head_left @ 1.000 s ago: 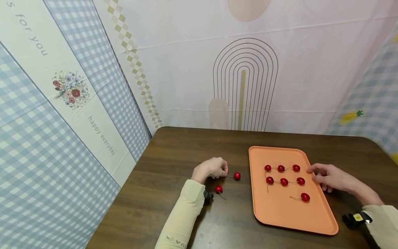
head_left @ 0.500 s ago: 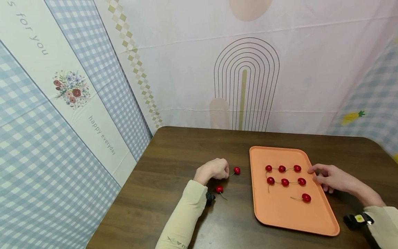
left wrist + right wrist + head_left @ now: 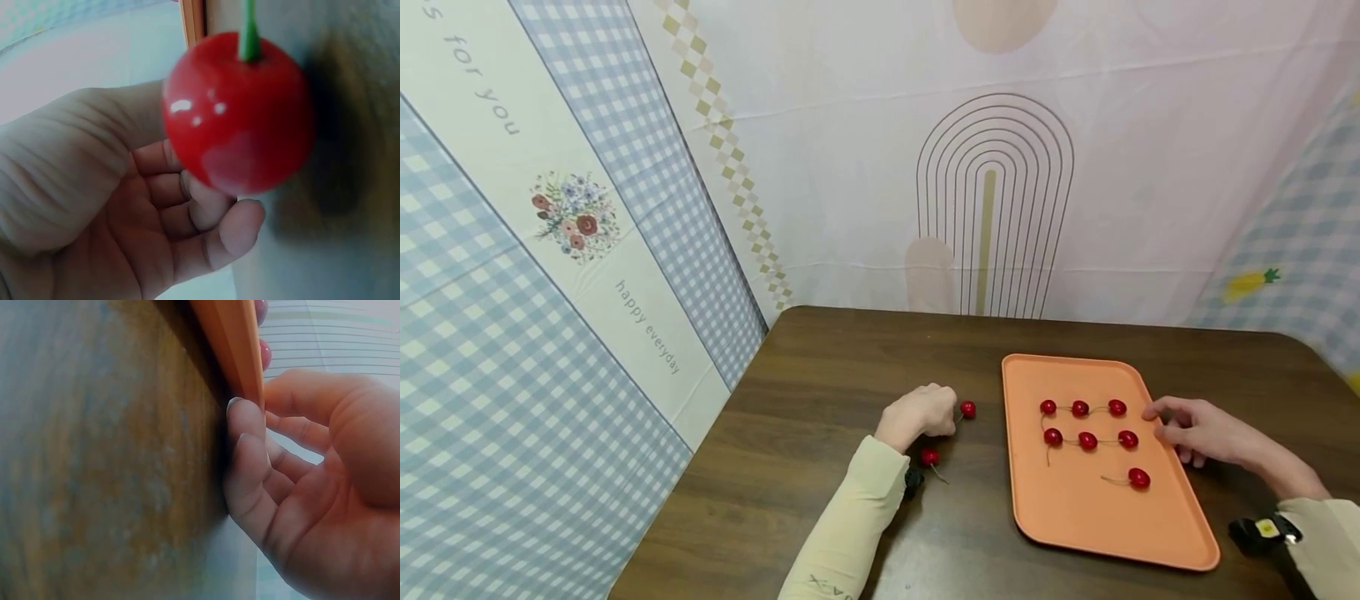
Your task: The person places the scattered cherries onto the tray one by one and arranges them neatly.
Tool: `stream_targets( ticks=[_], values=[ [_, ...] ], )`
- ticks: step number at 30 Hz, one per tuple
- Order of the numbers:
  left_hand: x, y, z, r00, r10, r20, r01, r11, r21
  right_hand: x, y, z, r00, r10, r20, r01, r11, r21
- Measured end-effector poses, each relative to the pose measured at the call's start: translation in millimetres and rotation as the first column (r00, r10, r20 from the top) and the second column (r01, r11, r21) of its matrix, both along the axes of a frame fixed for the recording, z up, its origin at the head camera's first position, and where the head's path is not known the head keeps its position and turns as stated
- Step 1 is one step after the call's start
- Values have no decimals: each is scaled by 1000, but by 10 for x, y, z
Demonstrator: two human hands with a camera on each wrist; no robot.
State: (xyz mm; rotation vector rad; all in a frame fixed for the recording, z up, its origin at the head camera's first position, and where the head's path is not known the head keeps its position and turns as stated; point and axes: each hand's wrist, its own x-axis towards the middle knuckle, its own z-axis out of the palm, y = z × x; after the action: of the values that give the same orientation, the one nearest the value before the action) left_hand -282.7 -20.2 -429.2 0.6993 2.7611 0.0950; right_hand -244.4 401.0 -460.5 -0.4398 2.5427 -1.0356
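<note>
My left hand (image 3: 921,412) pinches the stem of a red cherry (image 3: 967,409) just above the table; its fingertips are hidden in the head view. A second loose cherry (image 3: 929,457) lies on the wood by the left wrist, its stem pointing toward the front. Close to the left wrist camera, a cherry (image 3: 240,115) covers part of the curled left fingers (image 3: 212,244). My right hand (image 3: 1206,429) holds the right rim of the orange tray (image 3: 1075,517), with thumb and fingers on either side of the edge in the right wrist view.
On the tray lie two rows of cherries, including a back-row cherry (image 3: 1079,408) and a front-row cherry (image 3: 1087,441). A single cherry (image 3: 1138,478) sits nearer the front. The dark wooden table (image 3: 805,375) meets a patterned cloth (image 3: 850,167) behind.
The cherry by my left fingers has shifted slightly toward the back, and the left hand has moved a little to the right. My right hand stays on the tray rim.
</note>
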Motion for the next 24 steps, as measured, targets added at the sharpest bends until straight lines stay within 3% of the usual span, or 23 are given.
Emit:
stream_targets(
  ticks=[4, 11, 19, 24],
  values=[
    [17, 41, 0, 996, -86, 13, 85, 994, 62, 6, 0, -7, 1000, 1, -7, -1, 1000, 1],
    [122, 284, 99, 973, -229, -26, 230, 962, 144, 16, -7, -8, 1000, -1, -30, 1, 1000, 5],
    [230, 655, 160, 949, -311, -52, 315, 941, 124, 22, -2, -11, 1000, -2, -17, 2, 1000, 0],
    [278, 825, 168, 919, -385, -80, 391, 917, 79, 19, -19, -9, 999, -16, -35, 16, 1000, 15]
  ],
)
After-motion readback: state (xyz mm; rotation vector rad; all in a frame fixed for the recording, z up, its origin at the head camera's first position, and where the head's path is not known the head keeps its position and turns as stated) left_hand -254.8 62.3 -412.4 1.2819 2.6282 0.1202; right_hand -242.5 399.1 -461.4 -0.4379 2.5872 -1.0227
